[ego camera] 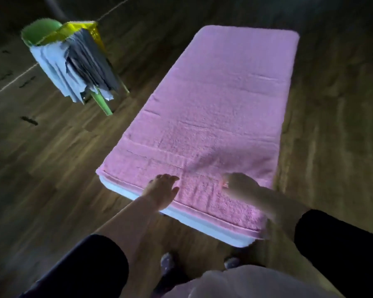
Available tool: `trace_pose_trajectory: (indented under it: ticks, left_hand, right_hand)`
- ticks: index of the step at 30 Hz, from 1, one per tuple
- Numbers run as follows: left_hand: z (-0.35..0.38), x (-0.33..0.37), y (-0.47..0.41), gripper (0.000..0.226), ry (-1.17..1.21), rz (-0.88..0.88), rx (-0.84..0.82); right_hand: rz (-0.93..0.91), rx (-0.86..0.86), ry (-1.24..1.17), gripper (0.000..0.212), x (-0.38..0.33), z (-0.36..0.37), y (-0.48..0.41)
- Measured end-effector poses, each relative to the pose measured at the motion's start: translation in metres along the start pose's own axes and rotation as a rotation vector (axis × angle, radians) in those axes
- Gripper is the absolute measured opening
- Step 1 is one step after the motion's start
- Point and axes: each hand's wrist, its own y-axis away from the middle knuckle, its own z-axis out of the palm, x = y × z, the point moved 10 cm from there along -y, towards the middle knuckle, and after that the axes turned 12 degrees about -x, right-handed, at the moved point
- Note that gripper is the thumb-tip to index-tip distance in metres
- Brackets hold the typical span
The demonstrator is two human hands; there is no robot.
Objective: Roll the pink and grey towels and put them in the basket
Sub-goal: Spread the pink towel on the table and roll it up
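Nearest us, a fold of pale cloth (246,282) sits low between two dark, smooth sleeves (84,265), and bare forearms reach out of them toward the pink towel (213,100). Our left hand (162,190) lies flat on the pink towel's near hem, fingers straight and slightly fanned, holding nothing. Our right hand (241,186) rests on the same end of the towel, apart from the left, but it is smeared by blur and we cannot tell whether its fingers are curled or flat. Shallow wrinkles fan away from it across the nap. The pink towel is spread full length as one long rectangle with rounded far corners, its terry pile soft and nubbly, crossed by a few woven bands and fold creases. Under the pink towel a smooth white tabletop (192,220) shows as a thin strip along the near edge. Around the pink towel runs dark wood-grain flooring (30,168). To the far left of the pink towel, well apart, stands a green and yellow plastic frame (41,33) on slim legs, with a grey towel (91,61) and pale blue-white cloths (54,69) draped over it in hanging folds.
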Motion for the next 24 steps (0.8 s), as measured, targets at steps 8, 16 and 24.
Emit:
trace_pose_trajectory:
  ticks: [8, 16, 24]
  left_hand:
    - [0.028, -0.007, -0.013, 0.066, -0.250, 0.342, -0.067]
    - [0.038, 0.007, 0.006, 0.063, -0.474, 0.614, -0.012]
    - [0.038, 0.010, 0.022, 0.021, -0.413, 0.694, 0.051]
  right_hand:
    - [0.207, 0.211, -0.161, 0.034, 0.006, 0.086, 0.051]
    - [0.293, 0.413, 0.000, 0.042, -0.015, 0.107, 0.079]
    - [0.249, 0.379, 0.165, 0.038, -0.017, 0.119, 0.079]
